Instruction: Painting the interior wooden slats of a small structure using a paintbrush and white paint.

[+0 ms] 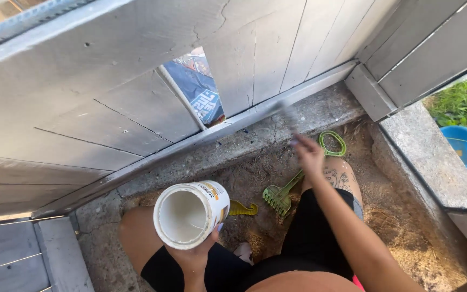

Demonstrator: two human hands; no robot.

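Note:
My left hand (193, 258) grips a white paint can (190, 213) from below, tilted so its open mouth faces me; the inside looks white. My right hand (309, 154) is stretched forward over the sandy ground, shut on a paintbrush (287, 116) that is blurred with motion against the grey wooden fence (109, 103). I am crouched, with both knees showing and dark shorts below.
A green toy rake (279, 197) and a yellow toy (242, 208) lie in the sand between my knees. A gap in the fence boards (198, 89) shows dark blue material behind. A concrete curb (422, 162) runs on the right, with a blue tub (464, 146) on grass beyond.

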